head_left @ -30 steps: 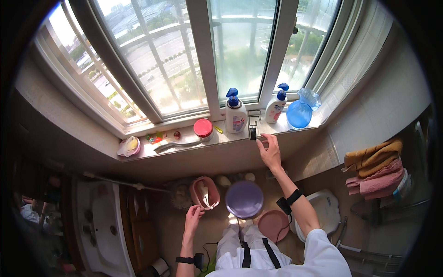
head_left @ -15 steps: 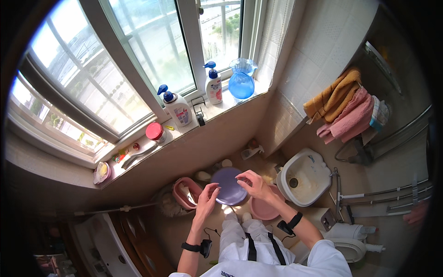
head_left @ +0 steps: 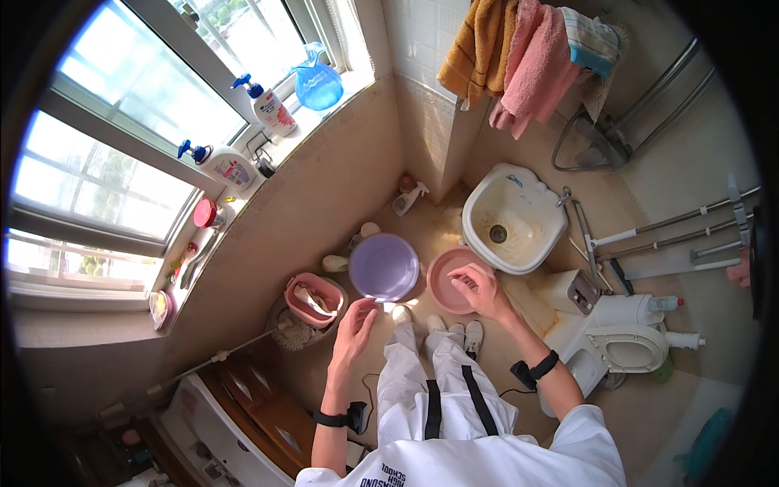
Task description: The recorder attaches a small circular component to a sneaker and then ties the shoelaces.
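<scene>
My left hand (head_left: 355,331) hangs in the air with fingers loosely bent and apart, nothing in it. It appears just below the left edge of the purple basin (head_left: 385,268) on the floor. To the right, my right hand (head_left: 480,290) is likewise unloaded, its fingers half curled and spread. In the picture it overlaps the right side of a pink basin (head_left: 442,284); I see no contact. A pink mop bucket (head_left: 302,307) with a pale cloth stands left of the purple basin.
A white washbasin (head_left: 527,207) and a toilet (head_left: 629,349) stand on the right. Towels (head_left: 535,65) hang above. Pump bottles (head_left: 274,114) and a blue vase (head_left: 319,85) line the windowsill. A spray bottle (head_left: 410,199) sits by the far corner. White shoes (head_left: 473,337) lie near my feet.
The view has tilted downward and turned right, showing more floor and the basins fully. My hands have drawn farther apart and remain unloaded; the basins seem unmoved.
</scene>
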Action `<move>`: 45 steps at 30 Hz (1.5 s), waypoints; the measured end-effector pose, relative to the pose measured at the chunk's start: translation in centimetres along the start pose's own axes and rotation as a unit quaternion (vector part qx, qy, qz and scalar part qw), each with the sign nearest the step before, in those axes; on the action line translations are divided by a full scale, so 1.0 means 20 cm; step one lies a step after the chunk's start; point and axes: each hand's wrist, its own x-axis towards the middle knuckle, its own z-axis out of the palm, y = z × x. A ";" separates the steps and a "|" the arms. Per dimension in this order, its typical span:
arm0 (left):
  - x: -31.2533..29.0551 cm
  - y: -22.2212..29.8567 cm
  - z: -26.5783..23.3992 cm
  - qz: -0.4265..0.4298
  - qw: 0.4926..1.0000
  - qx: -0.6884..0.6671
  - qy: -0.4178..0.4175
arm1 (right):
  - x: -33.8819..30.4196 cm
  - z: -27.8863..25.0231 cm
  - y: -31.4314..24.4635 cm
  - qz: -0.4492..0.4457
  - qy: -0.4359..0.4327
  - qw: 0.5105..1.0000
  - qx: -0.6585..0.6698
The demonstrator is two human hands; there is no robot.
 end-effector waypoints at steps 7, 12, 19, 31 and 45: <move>-0.12 -0.06 0.00 0.011 1.000 0.007 -0.019 | -0.34 -0.09 0.02 0.101 0.016 0.995 -0.017; -0.14 -0.12 -0.13 0.038 0.998 -0.009 -0.045 | -0.49 -0.06 -0.04 0.126 0.050 0.990 -0.049; -0.18 -0.19 -0.39 0.046 0.996 0.000 -0.080 | -0.67 0.13 -0.21 0.203 0.101 0.972 -0.068; -0.07 -0.23 -0.41 0.047 0.984 0.029 -0.169 | -1.07 0.12 -0.53 0.251 0.162 0.937 -0.183; -0.23 0.00 -0.11 0.086 0.973 0.087 -0.196 | -1.23 0.06 -0.47 0.269 0.181 0.935 -0.147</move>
